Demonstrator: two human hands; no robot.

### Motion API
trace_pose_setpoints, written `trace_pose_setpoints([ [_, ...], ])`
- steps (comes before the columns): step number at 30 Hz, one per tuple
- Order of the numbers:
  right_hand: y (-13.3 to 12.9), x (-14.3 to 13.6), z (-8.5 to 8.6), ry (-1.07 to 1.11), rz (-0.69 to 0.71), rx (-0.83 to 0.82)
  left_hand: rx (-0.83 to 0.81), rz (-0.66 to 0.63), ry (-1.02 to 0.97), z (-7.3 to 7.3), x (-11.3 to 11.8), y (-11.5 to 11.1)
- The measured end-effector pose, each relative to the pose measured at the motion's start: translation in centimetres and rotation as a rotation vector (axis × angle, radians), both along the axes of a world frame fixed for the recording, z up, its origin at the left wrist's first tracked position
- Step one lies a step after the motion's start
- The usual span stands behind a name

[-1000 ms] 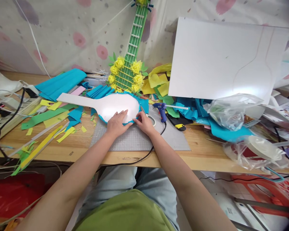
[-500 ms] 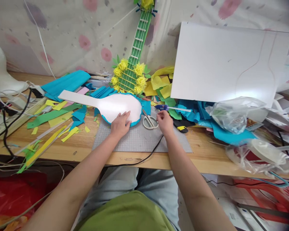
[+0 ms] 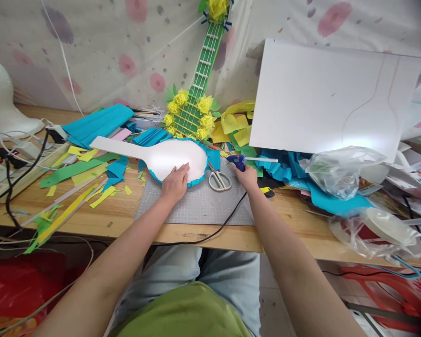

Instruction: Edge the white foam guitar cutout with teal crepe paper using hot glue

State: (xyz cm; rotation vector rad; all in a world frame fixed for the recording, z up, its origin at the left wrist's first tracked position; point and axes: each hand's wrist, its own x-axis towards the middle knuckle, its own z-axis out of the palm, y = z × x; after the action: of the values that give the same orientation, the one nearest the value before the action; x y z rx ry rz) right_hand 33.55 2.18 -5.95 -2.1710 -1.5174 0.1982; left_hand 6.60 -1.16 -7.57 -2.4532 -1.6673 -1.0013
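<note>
Holds left arm (image 3: 122, 250) and right arm (image 3: 291, 248) bare, stretched forward and converging. Lays left hand (image 3: 176, 184) flat, palm down, with fingers (image 3: 184, 170) extended forward. Curls right hand (image 3: 247, 177) into a grip, well apart from left hand.

A white guitar-shaped board (image 3: 177, 155), body blue-edged, lies flat left of frame centre; right of centre, a blue glue gun (image 3: 237, 161) points leftward.

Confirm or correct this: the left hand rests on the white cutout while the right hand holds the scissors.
Wrong about the scissors: the head view shows the right hand holding the blue glue gun. The left hand does rest on the white cutout.
</note>
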Motion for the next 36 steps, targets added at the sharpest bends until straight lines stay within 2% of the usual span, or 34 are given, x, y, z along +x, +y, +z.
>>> trace_pose_setpoints([
  [3,-0.8,0.2,1.6,0.218,-0.004,0.114,-0.024,-0.005,-0.005,0.2,0.0,-0.2],
  [5,-1.5,0.0,3.3,0.412,0.087,0.144,-0.037,-0.013,-0.002,0.2,-0.1,-0.3],
  [7,-2.3,-0.5,5.2,0.598,0.288,0.056,-0.032,-0.026,0.003,0.2,-0.2,-0.3],
  [10,-3.0,-1.9,7.9,0.655,0.586,-0.24,-0.029,-0.03,0.007,0.0,-0.3,-0.3],
  [12,-3.0,-3.0,9.2,0.605,0.67,-0.391,-0.043,-0.013,0.003,0.1,-0.3,-0.4],
  [14,-2.7,-4.0,10.0,0.531,0.68,-0.461,-0.052,-0.002,-0.003,0.2,-0.2,-0.6],
  [20,-1.2,-5.8,11.3,0.343,0.684,-0.522,-0.083,0.011,-0.017,0.9,-0.1,-0.9],
  [25,0.0,-7.0,12.1,0.051,0.691,-0.571,-0.102,0.02,-0.039,0.9,-0.2,-1.0],
  [31,0.7,-8.8,13.1,-0.192,0.711,-0.612,-0.132,0.028,-0.019,0.9,-0.3,-1.1],
  [36,1.1,-9.6,13.5,-0.237,0.762,-0.719,-0.117,0.016,-0.028,0.7,-0.5,-1.0],
])
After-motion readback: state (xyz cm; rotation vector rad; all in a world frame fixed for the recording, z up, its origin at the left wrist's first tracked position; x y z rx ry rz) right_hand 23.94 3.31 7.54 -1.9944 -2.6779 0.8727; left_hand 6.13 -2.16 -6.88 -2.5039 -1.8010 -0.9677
